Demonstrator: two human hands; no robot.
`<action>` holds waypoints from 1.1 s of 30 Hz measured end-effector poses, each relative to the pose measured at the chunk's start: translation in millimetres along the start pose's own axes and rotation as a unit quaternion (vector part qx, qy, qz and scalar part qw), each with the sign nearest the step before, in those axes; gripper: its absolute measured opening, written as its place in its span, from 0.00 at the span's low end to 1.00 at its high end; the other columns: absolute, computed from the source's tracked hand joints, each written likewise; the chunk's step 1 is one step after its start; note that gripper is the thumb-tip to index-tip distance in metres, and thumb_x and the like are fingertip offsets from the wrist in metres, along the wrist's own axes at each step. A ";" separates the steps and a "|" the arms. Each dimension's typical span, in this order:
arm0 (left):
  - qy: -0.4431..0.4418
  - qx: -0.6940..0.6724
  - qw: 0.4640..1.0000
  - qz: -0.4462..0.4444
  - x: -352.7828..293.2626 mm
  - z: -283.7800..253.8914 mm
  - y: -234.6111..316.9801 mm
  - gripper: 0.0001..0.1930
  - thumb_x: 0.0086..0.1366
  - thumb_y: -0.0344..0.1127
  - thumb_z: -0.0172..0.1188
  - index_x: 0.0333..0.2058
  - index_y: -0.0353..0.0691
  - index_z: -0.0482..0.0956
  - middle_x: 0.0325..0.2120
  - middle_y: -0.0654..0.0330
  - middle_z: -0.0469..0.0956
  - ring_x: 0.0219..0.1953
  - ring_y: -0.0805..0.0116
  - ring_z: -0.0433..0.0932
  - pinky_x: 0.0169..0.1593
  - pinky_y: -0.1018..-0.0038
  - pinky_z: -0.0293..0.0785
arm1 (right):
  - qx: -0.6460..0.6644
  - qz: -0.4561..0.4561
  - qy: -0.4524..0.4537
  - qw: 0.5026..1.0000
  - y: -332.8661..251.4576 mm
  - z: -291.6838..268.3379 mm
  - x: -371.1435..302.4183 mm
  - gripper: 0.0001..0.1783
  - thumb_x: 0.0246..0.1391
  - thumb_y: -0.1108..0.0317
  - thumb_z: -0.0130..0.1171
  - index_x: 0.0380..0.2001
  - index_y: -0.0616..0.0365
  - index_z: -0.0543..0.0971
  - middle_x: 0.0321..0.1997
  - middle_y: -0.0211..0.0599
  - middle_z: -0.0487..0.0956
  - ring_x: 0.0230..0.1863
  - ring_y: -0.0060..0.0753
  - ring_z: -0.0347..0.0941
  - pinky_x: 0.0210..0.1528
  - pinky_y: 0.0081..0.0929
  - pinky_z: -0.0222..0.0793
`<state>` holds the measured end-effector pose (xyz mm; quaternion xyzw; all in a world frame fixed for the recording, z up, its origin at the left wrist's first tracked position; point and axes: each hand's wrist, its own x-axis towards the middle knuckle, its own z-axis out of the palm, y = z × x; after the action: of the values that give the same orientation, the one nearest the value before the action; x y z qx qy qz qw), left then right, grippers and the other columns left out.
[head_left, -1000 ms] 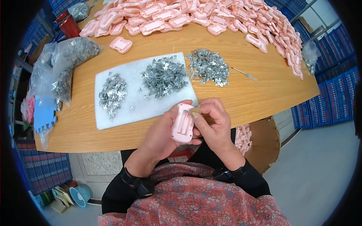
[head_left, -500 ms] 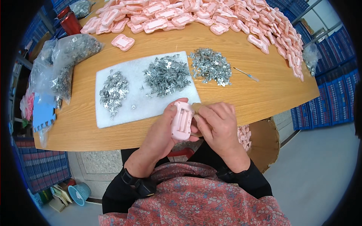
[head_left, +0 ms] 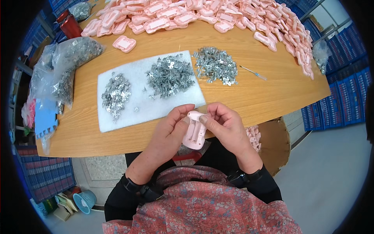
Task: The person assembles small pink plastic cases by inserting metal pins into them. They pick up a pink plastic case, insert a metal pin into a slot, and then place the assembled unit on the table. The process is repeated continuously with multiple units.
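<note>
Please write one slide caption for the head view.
Left hand and right hand hold a pink shell near silvery parts on a white mat.

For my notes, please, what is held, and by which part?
Left hand and right hand hold a pink, oblong plastic casing by its upper side edges.

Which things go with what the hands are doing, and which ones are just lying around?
Part of the work, it seems:
- pink plastic casing, held by the left hand and right hand
- similar pink shells, heaped behind
- small metal pieces in three piles

Probably just lying about:
- red canister
- light-blue basket on the floor
</note>
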<state>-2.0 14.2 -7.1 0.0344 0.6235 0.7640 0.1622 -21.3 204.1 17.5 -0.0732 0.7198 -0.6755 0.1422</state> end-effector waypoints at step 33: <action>-0.092 -0.474 0.861 -0.158 -9.0 -17.8 10.2 0.20 0.73 0.43 0.42 0.56 0.38 0.69 0.26 0.68 0.65 0.23 0.76 0.62 0.28 0.78 0.58 | -0.130 -0.206 0.047 0.969 -5.6 21.9 0.0 0.08 0.54 0.74 0.63 0.37 0.61 0.77 0.31 0.38 0.76 0.31 0.33 0.75 0.33 0.26 0.70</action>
<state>-0.2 -6.9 0.1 -0.0753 0.1656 0.9247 0.3344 -15.1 182.7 22.0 -0.2057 0.7766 -0.5938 -0.0449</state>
